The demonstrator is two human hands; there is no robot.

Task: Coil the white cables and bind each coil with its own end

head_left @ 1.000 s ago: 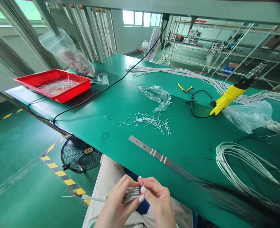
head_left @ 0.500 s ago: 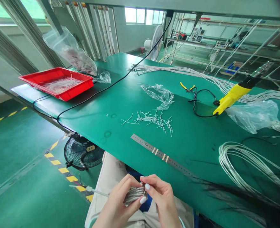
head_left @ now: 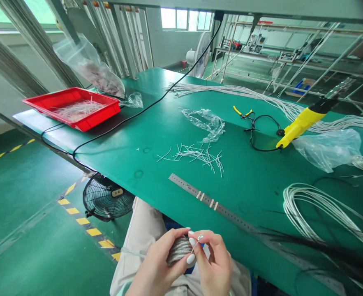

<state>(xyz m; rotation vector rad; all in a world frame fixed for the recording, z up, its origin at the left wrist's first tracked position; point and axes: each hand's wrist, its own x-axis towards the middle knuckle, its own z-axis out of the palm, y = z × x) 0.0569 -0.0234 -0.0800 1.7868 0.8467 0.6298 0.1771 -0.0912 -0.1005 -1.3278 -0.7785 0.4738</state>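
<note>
My left hand [head_left: 158, 263] is closed around a bundle of silvery-grey strands [head_left: 179, 250], held above my lap in front of the table edge. Beside the bundle's right end, my right hand [head_left: 214, 263] pinches a thin pale strand [head_left: 195, 246] between thumb and forefinger. A small shiny tip sticks up at that pinch, too small to make out. The fingertips of both hands nearly meet. On the table just beyond lies a steel ruler [head_left: 184, 183] with light bands wrapped around it.
Loose short white strands [head_left: 196, 154] lie mid-table near crumpled clear plastic [head_left: 213, 127]. A red tray [head_left: 98, 121] of strands sits at left. Yellow-handled cutters [head_left: 243, 112], a yellow heat gun [head_left: 301, 125] and coiled wire [head_left: 295, 213] are at right. A black cable [head_left: 132, 117] crosses the table.
My right hand has turned and lifted its fingertips slightly, and a shiny tip now shows between them. The bundle in my left hand has shifted a little to the right.
</note>
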